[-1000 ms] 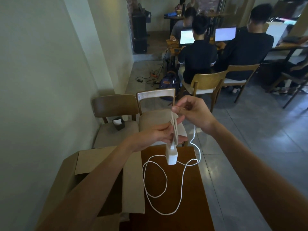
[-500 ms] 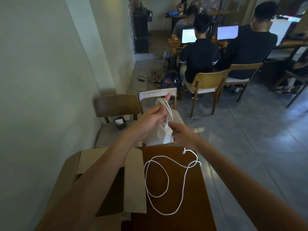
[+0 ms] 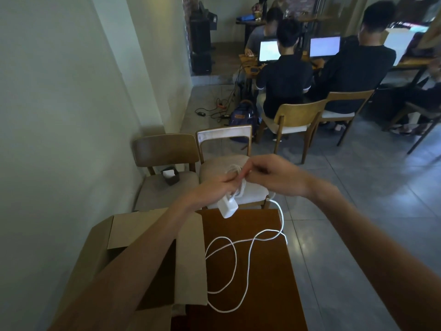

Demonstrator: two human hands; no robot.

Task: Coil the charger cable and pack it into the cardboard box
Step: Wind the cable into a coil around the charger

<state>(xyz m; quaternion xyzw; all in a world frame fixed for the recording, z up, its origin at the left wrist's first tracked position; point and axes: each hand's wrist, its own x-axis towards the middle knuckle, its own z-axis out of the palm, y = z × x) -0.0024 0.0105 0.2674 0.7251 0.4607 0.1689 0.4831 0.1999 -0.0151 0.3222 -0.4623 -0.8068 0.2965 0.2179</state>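
My left hand [image 3: 216, 187] holds a small bundle of white cable loops, and the white charger block [image 3: 228, 207] hangs below its fingers. My right hand [image 3: 274, 175] pinches the same white cable [image 3: 248, 263] just right of the left hand, above the far edge of the table. The loose part of the cable drops from the right hand and lies in wide loops on the dark wooden table [image 3: 269, 295]. An open cardboard box [image 3: 191, 263] stands on the table's left side, partly hidden by my left forearm.
Two wooden chairs [image 3: 167, 151] stand beyond the table against the wall; a small dark holder [image 3: 170, 175] sits on the left seat. Farther back, people sit on chairs at desks with laptops. Grey tiled floor lies to the right.
My right hand rose from below the charger block to beside the left hand, laying cable on the bundle. The left hand came down and the block now hangs lower.
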